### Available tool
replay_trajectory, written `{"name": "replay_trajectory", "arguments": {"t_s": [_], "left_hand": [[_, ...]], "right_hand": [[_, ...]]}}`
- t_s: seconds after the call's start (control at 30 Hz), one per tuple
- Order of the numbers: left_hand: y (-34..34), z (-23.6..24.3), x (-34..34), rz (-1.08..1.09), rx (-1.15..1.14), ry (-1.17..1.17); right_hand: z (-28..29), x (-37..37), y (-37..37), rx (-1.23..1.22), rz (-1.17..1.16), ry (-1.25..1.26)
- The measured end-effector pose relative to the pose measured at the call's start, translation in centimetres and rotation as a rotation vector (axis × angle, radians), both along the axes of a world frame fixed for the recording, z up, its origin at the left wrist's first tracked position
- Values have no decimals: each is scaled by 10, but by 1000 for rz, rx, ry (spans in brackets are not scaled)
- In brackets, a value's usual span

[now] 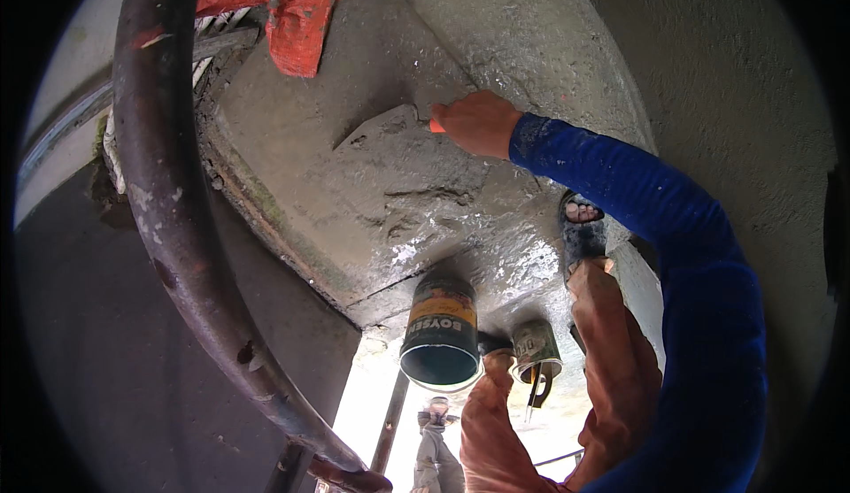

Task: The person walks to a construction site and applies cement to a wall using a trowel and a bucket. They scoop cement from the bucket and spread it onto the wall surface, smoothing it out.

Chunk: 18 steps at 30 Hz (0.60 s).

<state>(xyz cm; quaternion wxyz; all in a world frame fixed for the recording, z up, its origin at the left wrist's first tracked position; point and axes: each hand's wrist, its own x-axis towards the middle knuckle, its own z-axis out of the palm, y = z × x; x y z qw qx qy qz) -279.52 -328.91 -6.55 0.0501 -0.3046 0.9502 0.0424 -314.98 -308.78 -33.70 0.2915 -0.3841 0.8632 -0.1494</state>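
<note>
Orange-handled trowel (387, 127) grasped in right hand (478, 124), laid against wet grey cement surface (292, 161). Left hand out of view; grip cannot be told. Dark bucket (438, 329) with orange band stands near smaller can (534, 342).

Bright orange at the trowel handle (436, 126), dull grey across the trowel blade (385, 127). Deep blue, speckled pale, along the sleeve (611, 164). Mottled grey over the concrete landing (292, 157), tinged green at its left edge. Orange-red on the plastic sheet (298, 37). Dark brown with chipped pale and red patches on the pipe railing (164, 139). Near-black with a yellow-orange band and pale lettering on the pail (443, 307). Rusty orange on the trousers (613, 351).
</note>
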Motion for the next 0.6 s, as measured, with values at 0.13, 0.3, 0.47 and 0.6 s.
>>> {"name": "replay_trajectory", "arguments": {"t_s": [0.13, 0.3, 0.47, 0.6], "left_hand": [[-20, 20, 15, -59, -102, -70], [6, 12, -10, 12, -144, -32], [9, 17, -7, 152, -4, 105], [-2, 18, -2, -55, -69, 25]], "right_hand": [[-26, -19, -35, -140, -209, 106], [-60, 26, -64, -152, -428, 127], [-26, 67, -41, -128, -129, 4], [-33, 34, -102, -180, -156, 103]]}}
